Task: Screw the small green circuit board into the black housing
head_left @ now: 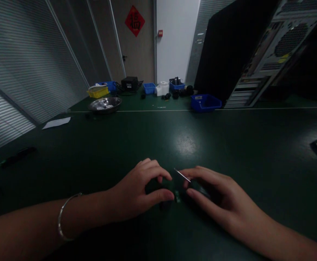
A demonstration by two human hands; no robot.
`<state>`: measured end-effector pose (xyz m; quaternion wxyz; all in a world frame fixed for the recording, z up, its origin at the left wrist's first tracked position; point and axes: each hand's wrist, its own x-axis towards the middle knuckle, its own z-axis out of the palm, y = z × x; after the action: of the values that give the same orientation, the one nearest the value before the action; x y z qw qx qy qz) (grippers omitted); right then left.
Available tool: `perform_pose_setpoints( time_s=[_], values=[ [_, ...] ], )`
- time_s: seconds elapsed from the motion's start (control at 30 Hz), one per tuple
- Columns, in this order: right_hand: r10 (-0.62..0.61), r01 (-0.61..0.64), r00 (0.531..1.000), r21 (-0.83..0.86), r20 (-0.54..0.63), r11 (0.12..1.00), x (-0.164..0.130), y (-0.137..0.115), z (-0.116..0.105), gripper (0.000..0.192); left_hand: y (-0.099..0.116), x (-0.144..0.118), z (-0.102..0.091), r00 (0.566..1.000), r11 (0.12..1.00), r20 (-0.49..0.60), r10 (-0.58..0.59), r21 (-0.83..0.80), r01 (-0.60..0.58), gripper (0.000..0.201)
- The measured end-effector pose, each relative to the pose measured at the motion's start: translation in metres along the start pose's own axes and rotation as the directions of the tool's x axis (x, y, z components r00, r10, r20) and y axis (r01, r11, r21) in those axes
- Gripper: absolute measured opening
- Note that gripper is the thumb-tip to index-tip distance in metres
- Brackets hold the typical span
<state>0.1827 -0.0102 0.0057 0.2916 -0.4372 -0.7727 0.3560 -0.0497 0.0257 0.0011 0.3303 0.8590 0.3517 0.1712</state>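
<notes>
Both of my hands rest low on the dark green table (158,137), close together. My left hand (142,188), with a thin metal bracelet on its wrist, pinches a small dark part (172,192) between thumb and fingers. My right hand (215,195) holds a thin metal tool (182,175) whose bright tip points up and left toward the left fingers. The small part is mostly hidden under the fingers, and a tiny green piece (177,197) shows between the two hands.
At the table's far side stand a steel bowl (105,105), a yellow bin (98,91), blue bins (204,102), a black box (129,84) and a white device (162,88). An open computer case (272,50) leans at right. White paper (56,123) lies left.
</notes>
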Motion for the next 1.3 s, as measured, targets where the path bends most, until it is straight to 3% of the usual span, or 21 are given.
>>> perform_pose_setpoints(
  time_s=[0.27,0.5,0.63,0.8,0.97,1.07,1.3],
  values=[
    [0.081,-0.07,0.994,-0.129,0.078,0.989,-0.001,-0.001,-0.001,0.017,0.009,0.001,-0.002,0.996,0.998,0.087,0.015,0.055,-0.02,0.064],
    [0.108,-0.075,0.991,-0.338,0.08,0.938,-0.002,0.011,-0.006,0.025,0.003,-0.003,0.002,0.998,0.999,0.065,0.019,0.045,-0.022,0.045],
    [0.126,-0.076,0.987,-0.396,0.101,0.915,-0.002,0.015,-0.003,0.019,0.006,-0.003,0.002,0.998,0.986,0.045,-0.043,-0.158,0.05,0.043],
    [0.055,-0.026,0.996,-0.345,0.074,0.938,-0.001,0.011,-0.002,0.014,0.01,-0.005,0.005,0.986,0.879,0.08,-0.146,-0.447,0.167,0.044],
    [-0.089,0.064,0.991,-0.228,-0.104,0.972,-0.001,-0.003,-0.002,0.01,0.01,-0.006,0.012,0.975,0.76,0.125,-0.185,-0.61,0.223,0.047],
    [-0.163,0.139,0.976,-0.16,-0.147,0.977,-0.003,-0.01,0.003,0.013,0.011,-0.007,0.014,0.982,0.765,0.09,-0.165,-0.617,0.185,0.046],
    [-0.18,0.173,0.98,-0.084,-0.08,0.981,-0.005,-0.013,0.013,0.016,0.015,-0.007,0.017,0.992,0.827,0.014,-0.123,-0.551,0.11,0.044]
  ],
)
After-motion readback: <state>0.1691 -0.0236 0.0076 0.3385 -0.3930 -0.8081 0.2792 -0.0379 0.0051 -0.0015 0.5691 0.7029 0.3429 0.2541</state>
